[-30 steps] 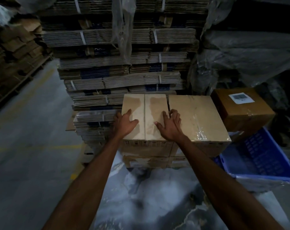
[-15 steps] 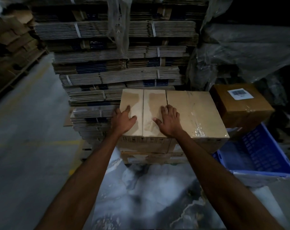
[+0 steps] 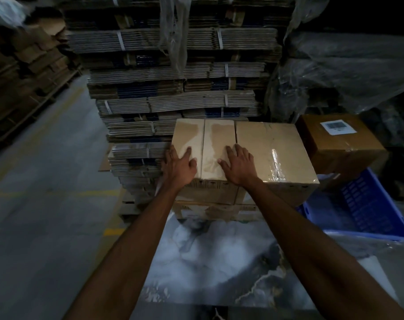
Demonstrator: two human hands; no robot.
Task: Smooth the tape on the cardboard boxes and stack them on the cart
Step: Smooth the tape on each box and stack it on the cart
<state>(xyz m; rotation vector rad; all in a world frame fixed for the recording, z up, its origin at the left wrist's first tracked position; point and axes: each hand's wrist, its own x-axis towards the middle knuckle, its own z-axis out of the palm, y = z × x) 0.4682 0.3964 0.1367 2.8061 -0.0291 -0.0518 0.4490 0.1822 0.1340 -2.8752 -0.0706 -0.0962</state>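
2 flat, spread hands — left hand (image 3: 178,166) at 9 o'clock, right hand (image 3: 239,166) at 3 o'clock of the tape seam (image 3: 203,148) — press the near-left box (image 3: 217,135), likely to bed the tape on the stack.

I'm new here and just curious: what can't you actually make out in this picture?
- Label on the brown box: print too small, head view.
- Lower boxes: mostly hidden beneath the top boxes.
- Blue crate: cut off at the right edge.
- Cart: not identifiable.
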